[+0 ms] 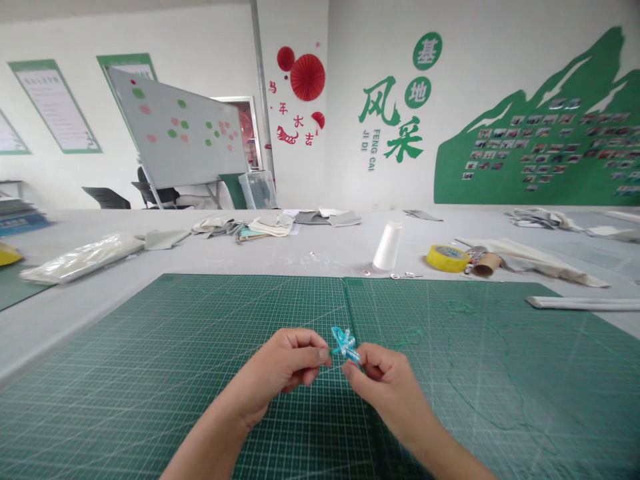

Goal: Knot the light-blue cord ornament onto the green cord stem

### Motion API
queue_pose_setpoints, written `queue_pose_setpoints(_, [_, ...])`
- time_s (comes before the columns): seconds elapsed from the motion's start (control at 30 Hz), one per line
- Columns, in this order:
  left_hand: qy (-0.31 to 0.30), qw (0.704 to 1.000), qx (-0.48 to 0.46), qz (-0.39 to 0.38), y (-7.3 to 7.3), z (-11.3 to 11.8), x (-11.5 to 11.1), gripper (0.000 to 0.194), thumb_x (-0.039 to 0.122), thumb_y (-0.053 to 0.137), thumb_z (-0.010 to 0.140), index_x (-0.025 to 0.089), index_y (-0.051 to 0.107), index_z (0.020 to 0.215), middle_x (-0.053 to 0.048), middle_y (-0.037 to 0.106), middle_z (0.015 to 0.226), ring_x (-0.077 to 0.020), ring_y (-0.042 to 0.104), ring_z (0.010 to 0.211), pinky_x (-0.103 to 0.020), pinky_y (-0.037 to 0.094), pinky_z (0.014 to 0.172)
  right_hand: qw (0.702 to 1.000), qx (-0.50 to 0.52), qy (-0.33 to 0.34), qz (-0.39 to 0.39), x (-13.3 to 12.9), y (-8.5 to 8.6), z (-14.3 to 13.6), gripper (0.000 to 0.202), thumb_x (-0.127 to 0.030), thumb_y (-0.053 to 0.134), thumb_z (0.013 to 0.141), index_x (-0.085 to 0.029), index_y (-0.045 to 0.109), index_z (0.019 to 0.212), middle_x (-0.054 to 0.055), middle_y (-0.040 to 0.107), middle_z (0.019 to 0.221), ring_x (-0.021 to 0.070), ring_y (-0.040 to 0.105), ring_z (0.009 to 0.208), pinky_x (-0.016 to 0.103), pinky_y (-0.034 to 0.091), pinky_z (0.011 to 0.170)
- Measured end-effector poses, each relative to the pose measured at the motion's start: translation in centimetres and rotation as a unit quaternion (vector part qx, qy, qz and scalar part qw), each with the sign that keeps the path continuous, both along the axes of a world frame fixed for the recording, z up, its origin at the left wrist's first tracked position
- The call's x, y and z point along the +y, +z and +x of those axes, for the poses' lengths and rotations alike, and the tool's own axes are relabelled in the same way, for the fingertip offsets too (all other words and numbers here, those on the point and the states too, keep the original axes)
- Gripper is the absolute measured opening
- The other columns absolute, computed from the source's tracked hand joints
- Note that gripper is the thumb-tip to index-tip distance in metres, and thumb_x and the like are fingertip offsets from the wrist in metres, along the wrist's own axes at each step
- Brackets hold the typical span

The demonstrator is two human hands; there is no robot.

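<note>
A small blue and white ornament with looped, petal-like parts [345, 343] is held up between my two hands, above the green cutting mats [200, 320]. My right hand [387, 380] pinches its lower right part between thumb and fingers. On the other side, my left hand [295, 363] is closed in a pinch at the ornament's left end, where a bit of green shows at the fingertips. Green thread [450, 373] lies in loose curves over the right mat.
Beyond the mats stand a white thread cone [387, 247], a yellow tape roll [447, 258] and a cardboard tube [487, 265]. Cloth pieces [270, 225] lie farther back. A plastic-wrapped bundle [85, 258] is at the left, white rods [585, 303] at the right.
</note>
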State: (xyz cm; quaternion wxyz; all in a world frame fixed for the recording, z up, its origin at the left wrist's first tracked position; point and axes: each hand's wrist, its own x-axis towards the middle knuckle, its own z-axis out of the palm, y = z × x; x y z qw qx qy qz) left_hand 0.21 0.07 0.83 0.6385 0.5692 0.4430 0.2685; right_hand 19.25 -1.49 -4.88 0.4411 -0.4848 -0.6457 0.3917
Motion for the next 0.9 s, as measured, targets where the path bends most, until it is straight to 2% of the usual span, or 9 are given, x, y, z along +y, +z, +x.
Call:
queue_pose_setpoints(0.13, [-0.038, 0.999, -0.005, -0.011, 0.0, 0.0, -0.1, 0.014, 0.029, 0.06, 0.078, 0.016, 0.062, 0.073, 0.007, 0.046, 0.049, -0.0061, 0.025, 0.042, -0.022, 0.012, 0.041, 0.998, 0.049, 0.022, -0.034, 0.4, 0.2, 0.4, 0.021, -0.033, 0.061, 0.076, -0.017, 0.056, 0.063, -0.008, 0.034, 0.051, 0.0098, 0.024, 0.049, 0.024, 0.019, 0.047])
queue_pose_setpoints(0.3, [-0.105, 0.994, 0.007, -0.013, -0.1, 0.2, -0.2, 0.01, 0.024, 0.063, 0.073, 0.016, 0.066, 0.07, 0.006, 0.049, 0.048, -0.0063, 0.033, 0.043, -0.02, 0.02, 0.043, 0.985, 0.124, 0.08, -0.084, 0.8, 0.5, 0.5, 0.021, -0.034, 0.065, 0.074, -0.016, 0.06, 0.067, -0.003, 0.049, 0.056, 0.0104, 0.036, 0.051, 0.024, 0.029, 0.05])
queue_pose_setpoints(0.47, [-0.15, 0.988, 0.035, 0.016, -0.5, 0.1, -0.4, 0.009, 0.02, 0.062, 0.073, 0.016, 0.069, 0.068, 0.006, 0.05, 0.049, -0.0085, 0.043, 0.047, -0.021, 0.031, 0.05, 0.985, 0.099, 0.119, -0.078, 1.0, 0.3, 0.8, 0.025, -0.037, 0.068, 0.077, -0.015, 0.061, 0.068, -0.004, 0.045, 0.057, 0.0102, 0.034, 0.053, 0.024, 0.026, 0.051])
queue_pose_setpoints(0.63, [-0.164, 0.982, 0.076, 0.044, -0.9, -0.1, -0.5, 0.009, 0.019, 0.062, 0.072, 0.017, 0.067, 0.065, 0.006, 0.051, 0.051, -0.0089, 0.042, 0.048, -0.021, 0.032, 0.05, 0.981, 0.098, 0.145, -0.085, 0.9, 0.6, 1.0, 0.03, -0.042, 0.068, 0.078, -0.015, 0.06, 0.069, -0.004, 0.046, 0.06, 0.0105, 0.034, 0.055, 0.024, 0.026, 0.052])
queue_pose_setpoints(0.9, [-0.144, 0.978, 0.127, 0.08, -1.1, 0.0, -0.5, 0.01, 0.02, 0.058, 0.071, 0.018, 0.064, 0.063, 0.007, 0.048, 0.048, -0.0098, 0.041, 0.048, -0.021, 0.03, 0.048, 0.982, 0.093, 0.134, -0.099, 0.2, 1.1, 0.7, 0.029, -0.042, 0.068, 0.078, -0.016, 0.059, 0.067, -0.005, 0.04, 0.056, 0.0103, 0.029, 0.052, 0.025, 0.022, 0.05])
